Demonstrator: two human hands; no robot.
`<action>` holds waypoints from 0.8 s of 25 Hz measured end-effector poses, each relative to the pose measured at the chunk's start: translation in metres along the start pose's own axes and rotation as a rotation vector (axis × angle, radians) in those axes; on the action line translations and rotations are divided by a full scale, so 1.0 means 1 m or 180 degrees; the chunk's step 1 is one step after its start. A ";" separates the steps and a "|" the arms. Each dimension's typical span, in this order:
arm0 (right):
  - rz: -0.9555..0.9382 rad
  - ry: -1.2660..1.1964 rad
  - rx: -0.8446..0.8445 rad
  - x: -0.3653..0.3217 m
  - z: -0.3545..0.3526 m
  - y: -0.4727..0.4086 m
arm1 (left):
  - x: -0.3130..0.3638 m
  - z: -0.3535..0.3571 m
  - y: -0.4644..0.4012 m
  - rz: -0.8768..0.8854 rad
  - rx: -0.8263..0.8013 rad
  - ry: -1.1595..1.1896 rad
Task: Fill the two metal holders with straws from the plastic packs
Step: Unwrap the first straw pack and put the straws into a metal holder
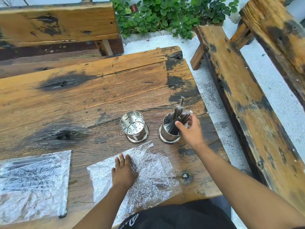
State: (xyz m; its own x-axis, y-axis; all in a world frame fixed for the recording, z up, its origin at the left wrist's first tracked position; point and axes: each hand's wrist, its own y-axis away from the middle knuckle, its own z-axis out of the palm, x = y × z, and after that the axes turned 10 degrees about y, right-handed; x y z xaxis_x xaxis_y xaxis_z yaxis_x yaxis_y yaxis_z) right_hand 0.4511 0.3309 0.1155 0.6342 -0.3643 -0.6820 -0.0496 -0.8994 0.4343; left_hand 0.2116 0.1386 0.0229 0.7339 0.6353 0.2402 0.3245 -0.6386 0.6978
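Straws (179,120), dark and slim, stand in the right metal holder (170,132) with their long axes near upright, tips leaning toward the far edge of the desk (99,90); one pokes up higher than the rest. My right hand (189,129) is curled around the bunch at the holder's rim, thumb on the near side, fingers on the far side, with a scrap of clear wrap at the fingertips. The left metal holder (134,128) stands just beside it, upright and bare inside. My left hand (123,172) lies flat and spread on an emptied plastic pack (148,176). Well to the left, a second plastic pack (33,182) lies flat, its straws running left to right.
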 end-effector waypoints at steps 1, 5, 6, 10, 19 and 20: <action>-0.0024 -0.0010 0.0019 -0.001 0.000 -0.001 | 0.000 0.000 0.000 0.0004 -0.0004 0.0010; -0.0076 0.0028 -0.0042 -0.009 0.000 -0.007 | -0.001 -0.001 0.000 0.0038 0.0001 0.0076; -0.0082 0.0025 -0.0059 -0.010 0.000 -0.010 | -0.002 -0.001 0.000 0.0045 -0.0005 0.0091; 0.0043 -0.0286 -0.0241 -0.016 0.000 -0.022 | -0.003 -0.003 0.001 0.0049 -0.0034 0.0120; 0.0225 -0.1108 -0.0175 -0.018 -0.007 -0.018 | -0.001 0.001 0.002 0.0025 -0.0013 0.0091; 0.0221 -0.1131 -0.0205 -0.019 -0.008 -0.018 | -0.001 0.002 0.001 0.0017 -0.0023 0.0100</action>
State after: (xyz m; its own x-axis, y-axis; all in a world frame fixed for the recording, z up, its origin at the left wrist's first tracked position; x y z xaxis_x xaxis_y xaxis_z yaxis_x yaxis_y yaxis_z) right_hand 0.4462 0.3554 0.1251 0.3229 -0.4954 -0.8064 -0.0273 -0.8566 0.5153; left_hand 0.2122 0.1360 0.0223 0.7165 0.6454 0.2648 0.3163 -0.6388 0.7013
